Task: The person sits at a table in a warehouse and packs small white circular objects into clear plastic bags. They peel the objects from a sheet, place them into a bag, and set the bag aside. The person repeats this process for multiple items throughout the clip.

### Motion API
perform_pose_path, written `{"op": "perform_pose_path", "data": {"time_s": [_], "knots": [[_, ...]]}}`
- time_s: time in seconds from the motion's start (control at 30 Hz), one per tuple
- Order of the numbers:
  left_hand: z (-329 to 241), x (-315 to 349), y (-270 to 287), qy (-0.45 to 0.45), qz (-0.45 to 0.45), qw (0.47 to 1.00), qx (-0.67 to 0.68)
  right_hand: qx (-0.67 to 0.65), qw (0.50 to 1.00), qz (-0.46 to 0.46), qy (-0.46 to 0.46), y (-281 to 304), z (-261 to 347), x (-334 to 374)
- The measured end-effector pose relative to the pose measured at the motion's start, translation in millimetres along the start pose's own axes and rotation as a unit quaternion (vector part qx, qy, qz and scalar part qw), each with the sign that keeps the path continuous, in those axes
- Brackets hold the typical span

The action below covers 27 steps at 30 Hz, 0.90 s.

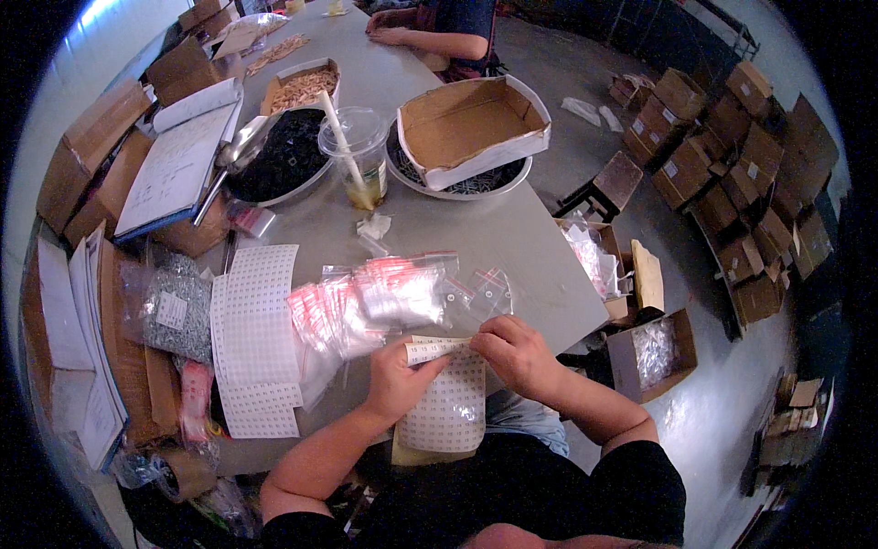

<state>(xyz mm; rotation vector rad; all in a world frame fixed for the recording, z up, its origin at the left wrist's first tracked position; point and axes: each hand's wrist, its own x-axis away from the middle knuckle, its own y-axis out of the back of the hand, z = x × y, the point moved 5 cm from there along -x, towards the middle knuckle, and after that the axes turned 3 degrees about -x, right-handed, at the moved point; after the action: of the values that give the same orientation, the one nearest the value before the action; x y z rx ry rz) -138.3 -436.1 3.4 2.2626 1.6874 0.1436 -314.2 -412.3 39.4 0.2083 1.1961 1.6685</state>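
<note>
Holds the label sheet [444, 412] close before the body, by the near edge of the table [430, 224], with both hands at its far end. Grips the upper left corner in the left hand [395, 377], with the thumb across a folded-over strip and the other fingers behind, mostly out of sight. Pinches the upper right corner with the right hand [519, 357], thumb and forefinger drawn narrow at the end of the fold. Cannot tell whether a single label stands lifted between those tips; too small to make out.

Slopes the sheet down from the fingers toward the body, with its long axis running near to far and the fold lying crosswise from hand to hand. Shows yellow paper [416, 456] past its near end.

Faces the loose bags [489, 291] just beyond the right hand, ahead of its fingertips, plainly nearer to it than to the left. Cannot tell whether knuckles and plastic touch. Has the bag pile [402, 288] straight ahead of the left hand, to the left of the loose bags. Leaves a second sheet [261, 334] flat on the table, well apart on the left, long axis likewise near to far.
</note>
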Motion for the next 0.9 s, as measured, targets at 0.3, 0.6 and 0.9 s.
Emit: {"op": "perform_pose_path", "data": {"time_s": [0.3,0.6,0.9], "knots": [[10.4,-1.6,0.3,0.04,-0.002,0.999,-0.008,-0.153,0.984,0.068,-0.061,-8.1,-14.3,5.5],[6.8,-3.5,2.1,0.03,0.001,1.0,0.005,-0.089,0.947,0.081,-0.298,25.5,-91.2,-16.9],[13.9,-4.5,1.4,0.014,0.008,1.0,0.018,0.013,0.962,0.065,-0.265,10.7,-91.4,-16.8]]}}
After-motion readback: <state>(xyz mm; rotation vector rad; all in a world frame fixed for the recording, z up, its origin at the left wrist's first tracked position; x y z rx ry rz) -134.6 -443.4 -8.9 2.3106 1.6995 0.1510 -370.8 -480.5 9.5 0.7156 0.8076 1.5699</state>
